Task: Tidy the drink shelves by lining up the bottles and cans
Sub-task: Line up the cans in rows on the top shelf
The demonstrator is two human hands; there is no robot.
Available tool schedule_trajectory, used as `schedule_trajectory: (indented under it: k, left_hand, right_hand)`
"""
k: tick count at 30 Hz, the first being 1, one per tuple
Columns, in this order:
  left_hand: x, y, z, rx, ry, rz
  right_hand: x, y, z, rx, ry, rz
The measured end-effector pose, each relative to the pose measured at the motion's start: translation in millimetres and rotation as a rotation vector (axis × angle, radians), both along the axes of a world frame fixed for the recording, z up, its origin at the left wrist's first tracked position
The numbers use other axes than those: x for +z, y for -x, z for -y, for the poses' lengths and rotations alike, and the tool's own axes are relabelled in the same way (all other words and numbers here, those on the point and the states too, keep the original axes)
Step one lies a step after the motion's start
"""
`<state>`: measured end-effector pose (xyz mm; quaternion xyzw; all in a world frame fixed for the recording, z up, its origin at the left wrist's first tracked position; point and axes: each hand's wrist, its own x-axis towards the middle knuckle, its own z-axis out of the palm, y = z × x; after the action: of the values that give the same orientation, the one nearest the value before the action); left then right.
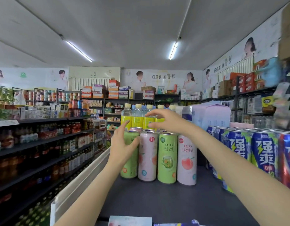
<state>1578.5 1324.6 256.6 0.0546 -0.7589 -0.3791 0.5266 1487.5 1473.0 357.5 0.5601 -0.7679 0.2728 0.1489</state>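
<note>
Cans (157, 156) stand upright mid-shelf, far of both hands. I judge my left hand (123, 144), grip wide, touching the leftmost green can (129, 160), nearer; my right hand (163, 120) hovers spread beside the yellow-label bottles (137, 119).

I see a dark, matt shelf top (181, 203). On it the tall cans, like the green can (167, 158), look like smooth metal with a satin printed skin. Behind the green can, the bottles (137, 117) are clear glossy plastic with yellow labels. Right of it, the blue cans (264, 152) shine glossier.
</note>
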Motion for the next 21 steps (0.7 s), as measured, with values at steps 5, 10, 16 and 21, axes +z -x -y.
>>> schedule_trajectory:
  k: [5, 10, 16, 21]
  left_hand:
    - [12, 9, 5, 0.020, -0.037, -0.057]
    - [13, 20, 7, -0.081, -0.146, -0.084]
    - [15, 27, 18, -0.114, -0.138, -0.067]
    - [18, 26, 17, -0.117, -0.110, -0.040]
  right_hand:
    - [19, 20, 30, -0.044, -0.063, 0.004]
    - [22, 30, 71, 0.005, -0.234, -0.006]
    - [23, 50, 97, 0.033, -0.421, 0.037]
    - [21, 58, 106, 0.029, -0.425, 0.124]
